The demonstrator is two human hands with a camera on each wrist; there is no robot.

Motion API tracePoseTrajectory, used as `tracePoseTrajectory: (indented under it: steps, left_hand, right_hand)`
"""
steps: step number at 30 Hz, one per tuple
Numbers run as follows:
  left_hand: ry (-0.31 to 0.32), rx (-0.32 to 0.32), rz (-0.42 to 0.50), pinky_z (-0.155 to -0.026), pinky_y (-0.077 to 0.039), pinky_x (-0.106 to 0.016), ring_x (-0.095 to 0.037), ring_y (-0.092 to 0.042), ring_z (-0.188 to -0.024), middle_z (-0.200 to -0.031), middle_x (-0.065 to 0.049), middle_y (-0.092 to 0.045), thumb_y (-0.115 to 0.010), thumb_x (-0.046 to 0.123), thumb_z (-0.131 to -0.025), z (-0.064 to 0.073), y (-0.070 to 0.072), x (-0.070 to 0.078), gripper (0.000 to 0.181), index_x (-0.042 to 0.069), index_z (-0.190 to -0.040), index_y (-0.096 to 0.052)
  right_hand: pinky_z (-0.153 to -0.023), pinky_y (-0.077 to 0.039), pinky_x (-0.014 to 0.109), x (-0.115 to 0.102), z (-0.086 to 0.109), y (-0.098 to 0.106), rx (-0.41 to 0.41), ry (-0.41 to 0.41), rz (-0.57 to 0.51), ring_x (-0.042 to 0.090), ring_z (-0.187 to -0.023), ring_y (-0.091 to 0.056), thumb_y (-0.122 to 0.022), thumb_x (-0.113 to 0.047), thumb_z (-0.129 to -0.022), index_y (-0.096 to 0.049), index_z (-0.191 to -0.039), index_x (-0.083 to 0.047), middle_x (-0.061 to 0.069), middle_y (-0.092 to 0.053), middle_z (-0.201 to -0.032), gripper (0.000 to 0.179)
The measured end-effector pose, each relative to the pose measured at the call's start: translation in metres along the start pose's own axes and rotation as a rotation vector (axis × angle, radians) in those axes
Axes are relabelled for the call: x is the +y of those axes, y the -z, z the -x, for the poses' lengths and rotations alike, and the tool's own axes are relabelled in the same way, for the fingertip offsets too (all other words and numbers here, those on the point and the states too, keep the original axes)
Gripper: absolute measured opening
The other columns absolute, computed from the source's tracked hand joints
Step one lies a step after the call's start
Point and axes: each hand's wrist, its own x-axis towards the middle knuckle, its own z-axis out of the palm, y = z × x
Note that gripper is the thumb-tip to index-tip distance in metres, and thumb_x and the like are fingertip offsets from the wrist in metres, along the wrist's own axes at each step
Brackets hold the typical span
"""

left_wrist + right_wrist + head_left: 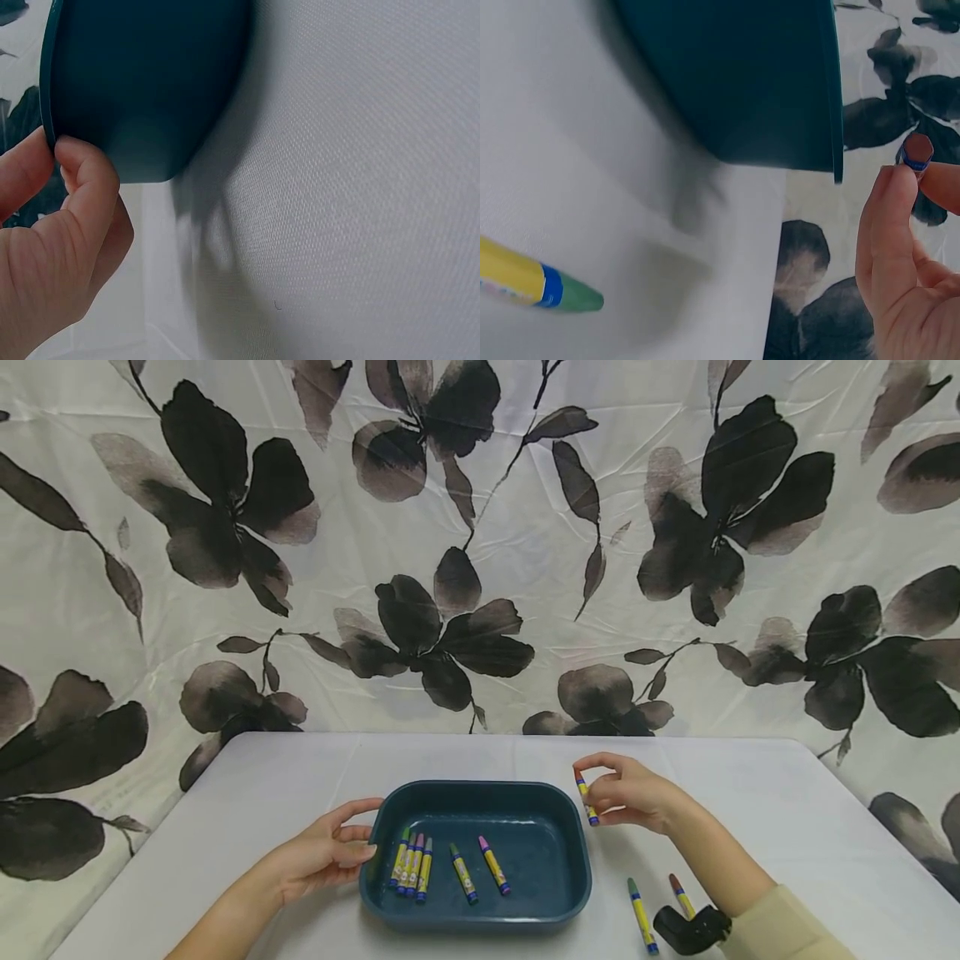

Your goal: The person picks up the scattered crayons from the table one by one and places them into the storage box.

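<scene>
A dark teal tray [476, 925] sits on the white table. My left hand [318, 856] pinches its left rim between thumb and fingers, as the left wrist view also shows at the tray's edge [48, 82]. Inside lie several crayons [412, 867] bunched at the left, then a green crayon [463, 874] and a pink crayon [494, 865] apart from them. Just outside the tray's right rim, my right hand [630, 795] holds a red-brown crayon [586, 797], raised above the table. In the right wrist view only the end of that crayon [917, 148] shows.
On the table right of the tray lie a green crayon [642, 917] and a brown crayon [681, 896], the latter partly hidden by the black wrist device [692, 929]. Behind the white table [300, 768] hangs a floral cloth [480, 552].
</scene>
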Motion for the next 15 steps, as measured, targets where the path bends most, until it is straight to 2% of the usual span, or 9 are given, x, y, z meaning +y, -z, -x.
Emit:
tracePoseTrajectory:
  steps: [15]
  left_hand:
    - [-0.002,0.001,0.000,-0.073,-0.051,-0.029,-0.017,-0.057,-0.085,-0.103,-0.009,-0.053,-0.056,-0.007,-0.087,0.000,0.002,-0.002,0.071,0.004,-0.145,-0.017]
  right_hand:
    - [-0.065,-0.054,0.029,-0.005,-0.008,-0.022,-0.062,0.044,-0.024,0.017,-0.070,-0.057,-0.060,0.000,-0.078,-0.041,-0.130,0.003,0.009,-0.058,-0.084,0.055]
